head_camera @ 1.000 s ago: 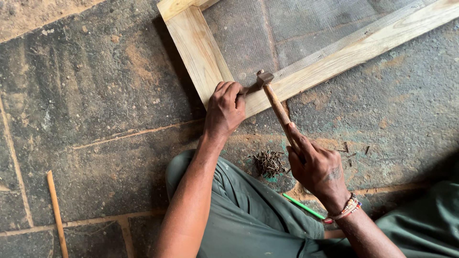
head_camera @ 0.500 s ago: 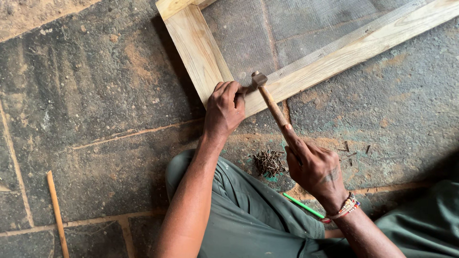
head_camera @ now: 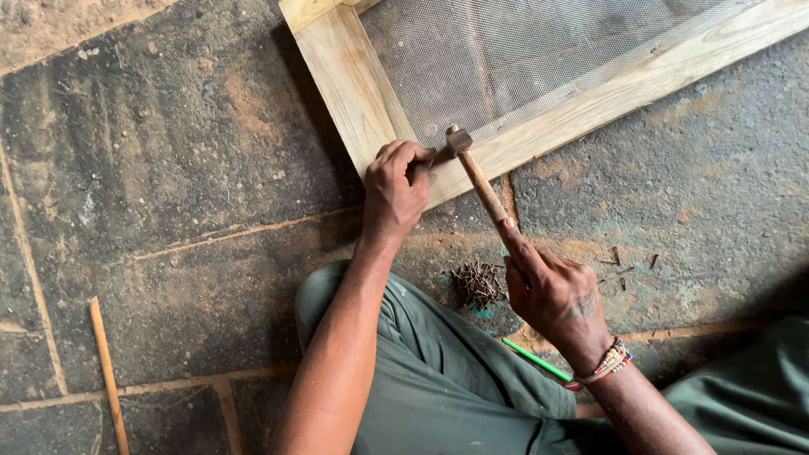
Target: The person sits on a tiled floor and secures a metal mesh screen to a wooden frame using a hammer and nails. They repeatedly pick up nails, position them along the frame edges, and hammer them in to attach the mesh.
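**Two Hands at the Corner of a Mesh Frame**

Two hands work at one corner of a wooden frame (head_camera: pixel 354 93) that lies flat on a dark stone floor (head_camera: pixel 168 168).

1. Far left: a thin wooden stick (head_camera: pixel 108 371) lies on the floor, well apart from the work.

2. Left hand (head_camera: pixel 396 181): it rests curled on the inner corner of the frame. The fingertips pinch together at the frame's edge, as if steadying a small nail; the nail itself is too small to make out.

3. Hammer (head_camera: pixel 476 181): the metal head sits just beside the left fingertips, at the joint where the two rails meet. Compared with a second ago, the head is lower and closer to the fingers, so the stroke is at or near contact with the wood.

4. Right hand (head_camera: pixel 552 295): it is closed around the lower end of the wooden handle, index finger laid along the shaft.

5. Materials: the rails are pale, planed timber with visible grain. A fine grey wire mesh (head_camera: pixel 539 50) fills the frame opening. The floor slabs are rough, stained and jointed.

6. Nearby: a loose pile of small dark nails (head_camera: pixel 478 282) lies between the forearms. A green pencil (head_camera: pixel 535 360) lies beside the knee.
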